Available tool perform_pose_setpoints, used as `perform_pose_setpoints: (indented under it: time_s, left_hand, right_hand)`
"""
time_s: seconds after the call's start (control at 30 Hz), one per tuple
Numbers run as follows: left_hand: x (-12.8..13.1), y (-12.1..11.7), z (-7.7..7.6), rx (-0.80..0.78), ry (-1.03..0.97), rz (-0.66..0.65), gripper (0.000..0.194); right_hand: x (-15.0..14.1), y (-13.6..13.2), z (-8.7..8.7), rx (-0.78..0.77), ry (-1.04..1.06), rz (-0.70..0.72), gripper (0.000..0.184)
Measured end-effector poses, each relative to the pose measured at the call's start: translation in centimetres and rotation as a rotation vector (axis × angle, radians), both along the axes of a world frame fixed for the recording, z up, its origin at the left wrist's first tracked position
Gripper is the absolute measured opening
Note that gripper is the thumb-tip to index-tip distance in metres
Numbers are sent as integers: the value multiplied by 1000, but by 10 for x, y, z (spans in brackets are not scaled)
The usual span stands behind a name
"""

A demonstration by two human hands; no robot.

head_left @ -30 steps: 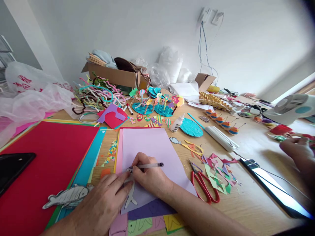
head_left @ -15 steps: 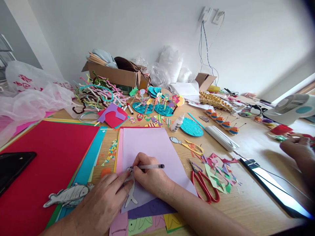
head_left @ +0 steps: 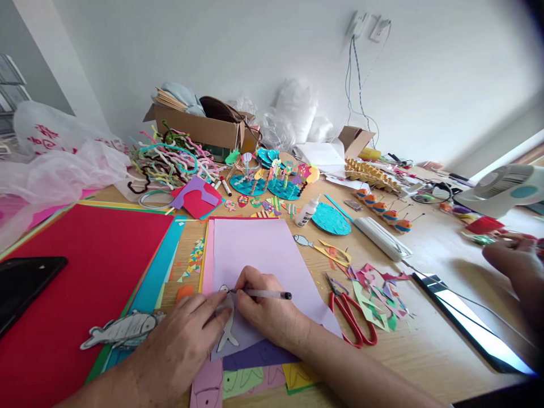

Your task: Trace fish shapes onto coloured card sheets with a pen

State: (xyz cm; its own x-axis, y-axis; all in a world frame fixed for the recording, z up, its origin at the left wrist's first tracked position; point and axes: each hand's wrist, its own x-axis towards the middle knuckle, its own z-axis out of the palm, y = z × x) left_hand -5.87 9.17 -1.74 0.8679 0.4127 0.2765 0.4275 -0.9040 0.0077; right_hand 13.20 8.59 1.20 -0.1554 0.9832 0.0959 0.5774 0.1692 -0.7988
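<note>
My right hand [head_left: 267, 300] grips a pen [head_left: 268, 294], its tip at the edge of a white paper fish cutout [head_left: 228, 334]. The cutout lies on a lilac sheet of paper [head_left: 257, 243], partly hidden under the fingers. My left hand [head_left: 187, 334] rests flat with its fingertips pressing the cutout down. Left of that hand, another grey-and-white paper fish [head_left: 123, 331] lies across coloured sheets. Under the lilac sheet, purple, green and yellow papers [head_left: 246, 378] show drawn outlines. Red-handled scissors [head_left: 352, 320] lie right of my right forearm.
A red sheet [head_left: 102, 255] with a dark phone [head_left: 25, 283] covers the left. Paper scraps [head_left: 382, 292], a glue bottle [head_left: 306, 212], a blue disc [head_left: 331, 219] and a lit tablet-like device [head_left: 463, 317] lie rightward. Another person's hand [head_left: 512, 263] is at the far right.
The pen and my right hand have shifted slightly right and down along the cutout's edge. My left hand still presses the cutout. The view has moved slightly.
</note>
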Motion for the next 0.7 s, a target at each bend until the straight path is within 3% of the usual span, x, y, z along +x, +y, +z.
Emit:
perform_pose_setpoints:
  time_s: [0.5,0.7]
  left_hand:
    - [-3,-1,-12,11,-97,42,44]
    - [-2,-1,-5,-15,-97,31,41]
  right_hand:
    - [2,-22,5,3,-74,10,18]
    - [1,-25,7,7,-79,9,19]
